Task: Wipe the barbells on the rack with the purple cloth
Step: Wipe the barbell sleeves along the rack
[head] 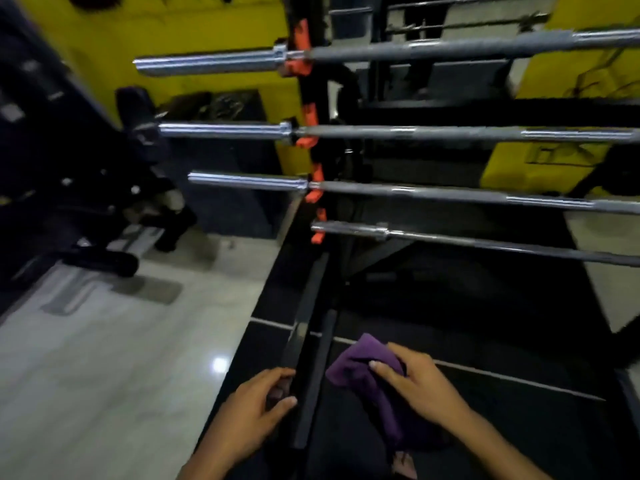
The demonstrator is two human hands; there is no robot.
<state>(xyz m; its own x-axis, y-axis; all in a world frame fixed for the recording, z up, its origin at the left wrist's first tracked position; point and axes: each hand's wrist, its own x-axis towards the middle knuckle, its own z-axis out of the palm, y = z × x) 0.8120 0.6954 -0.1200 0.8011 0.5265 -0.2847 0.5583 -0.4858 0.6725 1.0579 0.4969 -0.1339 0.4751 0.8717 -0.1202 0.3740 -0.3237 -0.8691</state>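
Note:
Several steel barbells lie across a black rack [313,109] with orange hooks, one above another: the top barbell [433,48], a second barbell [398,132], a third barbell [415,192] and the lowest barbell [467,242]. Low in the view, my right hand [420,386] grips a crumpled purple cloth [356,370], well below the lowest bar. My left hand [256,407] hangs beside it with loosely curled fingers, close to a black base rail [313,358] of the rack; it holds nothing that I can see.
A dark weight bench and machine [69,188] fill the left side. Pale glossy floor tiles [121,358] lie at lower left, black matting [485,323] under the rack. A yellow wall [173,26] stands behind. A bare foot [403,464] shows at the bottom.

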